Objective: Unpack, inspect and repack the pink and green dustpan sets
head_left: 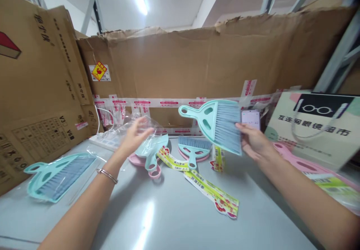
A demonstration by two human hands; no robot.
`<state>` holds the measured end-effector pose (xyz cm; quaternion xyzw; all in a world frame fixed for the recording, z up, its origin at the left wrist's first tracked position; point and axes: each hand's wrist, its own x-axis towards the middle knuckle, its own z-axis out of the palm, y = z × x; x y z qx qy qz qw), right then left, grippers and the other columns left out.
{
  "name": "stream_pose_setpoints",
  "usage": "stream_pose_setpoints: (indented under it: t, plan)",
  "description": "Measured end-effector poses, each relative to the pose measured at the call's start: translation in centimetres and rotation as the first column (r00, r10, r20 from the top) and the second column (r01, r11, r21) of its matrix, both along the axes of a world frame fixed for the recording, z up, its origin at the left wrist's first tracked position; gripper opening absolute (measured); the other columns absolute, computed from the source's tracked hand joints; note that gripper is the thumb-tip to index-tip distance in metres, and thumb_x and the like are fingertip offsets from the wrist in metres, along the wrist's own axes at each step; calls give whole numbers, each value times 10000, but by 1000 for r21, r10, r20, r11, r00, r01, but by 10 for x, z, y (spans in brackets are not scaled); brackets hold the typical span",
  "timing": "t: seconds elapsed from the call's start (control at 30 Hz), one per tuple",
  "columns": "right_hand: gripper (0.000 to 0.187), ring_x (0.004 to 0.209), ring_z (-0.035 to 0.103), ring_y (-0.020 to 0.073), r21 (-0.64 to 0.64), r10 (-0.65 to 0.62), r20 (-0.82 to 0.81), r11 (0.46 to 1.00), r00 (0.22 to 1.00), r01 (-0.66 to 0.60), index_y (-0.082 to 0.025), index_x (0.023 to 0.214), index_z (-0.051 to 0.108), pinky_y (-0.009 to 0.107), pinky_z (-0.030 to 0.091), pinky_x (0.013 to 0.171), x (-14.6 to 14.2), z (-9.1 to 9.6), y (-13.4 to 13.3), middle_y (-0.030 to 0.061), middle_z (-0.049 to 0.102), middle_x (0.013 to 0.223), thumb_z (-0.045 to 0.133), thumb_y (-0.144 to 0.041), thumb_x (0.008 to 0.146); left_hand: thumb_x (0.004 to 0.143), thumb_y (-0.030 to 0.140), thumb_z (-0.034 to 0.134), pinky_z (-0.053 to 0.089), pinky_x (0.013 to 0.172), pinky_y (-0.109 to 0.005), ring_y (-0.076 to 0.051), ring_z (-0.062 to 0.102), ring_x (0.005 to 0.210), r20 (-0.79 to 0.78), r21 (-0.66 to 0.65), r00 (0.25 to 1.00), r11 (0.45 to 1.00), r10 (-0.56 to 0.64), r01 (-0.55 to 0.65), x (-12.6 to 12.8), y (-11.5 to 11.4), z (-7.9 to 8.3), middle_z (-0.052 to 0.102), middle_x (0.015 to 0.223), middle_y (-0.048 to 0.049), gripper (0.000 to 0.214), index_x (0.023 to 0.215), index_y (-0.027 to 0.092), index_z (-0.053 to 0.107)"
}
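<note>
My right hand (254, 142) grips a mint-green hand brush (216, 124) by its grey bristle end and holds it up above the table, handle pointing left. My left hand (134, 136) reaches forward with fingers spread, touching a clear plastic bag (132, 128) that hangs crumpled in front of it. Below the left hand lie a mint dustpan (152, 148) on a pink one (154, 173). Another mint brush (194, 148) rests on a pink piece at the table's middle back.
A bagged mint brush (56, 175) lies at the left. Yellow-green printed label cards (213, 193) are scattered mid-table. A phone (251, 119) leans at the back. A paper bag (317, 130) and pink packaged sets (309, 169) stand right. Cardboard walls (197, 58) surround the grey table (168, 223).
</note>
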<state>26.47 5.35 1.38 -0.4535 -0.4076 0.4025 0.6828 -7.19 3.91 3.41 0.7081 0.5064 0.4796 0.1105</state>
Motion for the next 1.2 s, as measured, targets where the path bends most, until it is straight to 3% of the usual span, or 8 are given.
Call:
stream_pose_setpoints:
  t: [0.07,0.17,0.3,0.43,0.53,0.7,0.9,1.2]
  plan:
    - [116,639,595,201,-54,198,-2,979,980,-198,-225,675,563,348,493,625,-20,1,-7,20,613,656,621,-277,589,754,356,591,456,900,-432,-263,504,1141,164,-138,903,897,-398,420,24,-9,-1,432,1343,-137,628,1314,240,333]
    - [164,674,600,199,-134,410,-1,904,912,-407,-202,737,604,346,498,639,-50,1,-20,43,636,736,641,-299,609,729,342,636,465,907,-397,-263,474,1179,327,23,746,794,-580,607,46,-24,-4,412,1374,-100,601,1276,277,397]
    - [196,802,574,195,131,81,311,983,947,-127,-226,853,607,363,469,736,-74,12,-36,39,607,846,592,-358,708,735,309,646,387,996,-426,-282,396,1249,325,169,791,855,-518,491,51,-36,2,411,1382,-76,301,1015,219,582]
    - [245,928,511,222,552,-350,761,792,547,-262,-256,976,602,414,390,820,-92,32,-52,60,535,976,590,-319,740,695,261,690,342,1031,-445,-286,375,1264,231,232,834,861,-500,452,56,-46,11,439,1362,-80,322,1001,207,606]
    - [176,833,505,216,483,-393,875,759,285,-437,-210,916,606,394,390,730,-98,45,-50,69,503,906,566,-248,749,703,276,680,382,1003,-419,-272,450,1204,188,250,865,874,-465,416,57,-49,14,485,1320,-80,315,1004,208,618]
    - [183,749,502,163,540,-443,840,746,314,-389,-178,909,608,308,411,666,-67,49,-11,79,479,936,485,-169,774,725,337,647,478,854,-326,-201,535,1048,223,420,967,908,-120,15,26,-30,17,555,1136,-62,248,930,204,602]
    - [330,659,531,126,170,-282,946,854,-162,-492,-239,915,672,255,375,625,-45,-7,32,59,576,930,439,-51,774,733,276,618,461,672,-266,-156,547,795,-378,277,917,960,131,-23,-2,-7,6,550,894,-26,135,817,186,563]
    - [404,968,580,214,114,-108,993,915,39,-386,-232,1167,545,343,445,810,7,-43,4,84,602,1111,353,-145,823,754,98,434,415,629,-239,-162,603,755,-751,-103,660,984,20,-146,-12,2,-11,621,964,-42,274,880,238,633]
